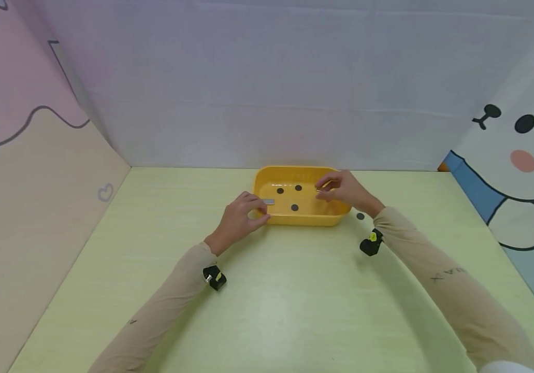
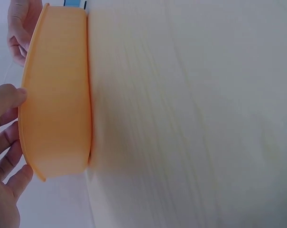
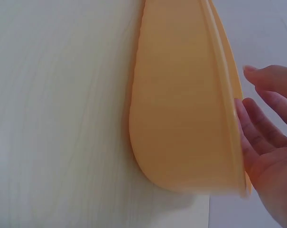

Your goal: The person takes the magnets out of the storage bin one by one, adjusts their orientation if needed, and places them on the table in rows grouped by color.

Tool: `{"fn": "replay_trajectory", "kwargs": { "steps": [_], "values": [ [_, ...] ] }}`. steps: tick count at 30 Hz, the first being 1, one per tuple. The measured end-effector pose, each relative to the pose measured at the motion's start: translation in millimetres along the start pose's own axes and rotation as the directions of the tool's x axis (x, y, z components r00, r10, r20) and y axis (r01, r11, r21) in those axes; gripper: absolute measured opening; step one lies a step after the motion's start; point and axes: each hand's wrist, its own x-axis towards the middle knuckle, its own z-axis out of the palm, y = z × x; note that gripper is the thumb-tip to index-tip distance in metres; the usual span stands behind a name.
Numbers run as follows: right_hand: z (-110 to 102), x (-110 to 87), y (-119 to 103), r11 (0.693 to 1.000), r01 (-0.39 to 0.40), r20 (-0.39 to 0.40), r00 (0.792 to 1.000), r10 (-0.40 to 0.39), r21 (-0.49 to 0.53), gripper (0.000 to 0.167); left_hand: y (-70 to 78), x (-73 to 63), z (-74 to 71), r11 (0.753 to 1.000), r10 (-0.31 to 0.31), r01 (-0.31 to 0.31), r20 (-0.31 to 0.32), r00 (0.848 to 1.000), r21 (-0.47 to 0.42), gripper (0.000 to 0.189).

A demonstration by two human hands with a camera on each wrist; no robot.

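Note:
A yellow plastic basin (image 1: 301,220) stands at the back of the table, with three dark round discs, one of them this disc (image 1: 294,207), on its floor. At its left end my left hand (image 1: 241,215) grips the rim, thumb on the near side, fingers bent round the corner. A small silvery rectangle (image 1: 269,201) shows just past those fingers, partly covered. Over the basin's right end, my right hand (image 1: 343,189) pinches a small thin piece (image 1: 319,190) between thumb and fingers; its kind is too small to tell. In the right wrist view other fingers (image 3: 257,126) lie along the rim.
Another dark disc (image 1: 360,216) lies on the pale wood table (image 1: 267,311) outside the basin, by my right wrist. A whitish wall sheet (image 1: 267,103) rises close behind the basin. Printed panels stand at both sides. A black camera (image 1: 371,242) hangs at the right wrist.

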Motion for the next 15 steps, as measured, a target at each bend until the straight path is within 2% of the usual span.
{"fn": "replay_trajectory", "kwargs": {
  "steps": [15],
  "values": [
    [16.2,13.3,0.8,0.999,-0.026,0.075,0.997,0.024,0.027,0.030,-0.8,0.0,0.3,1.000,-0.001,0.001,-0.001,1.000,0.004,0.014]
  ]
}}
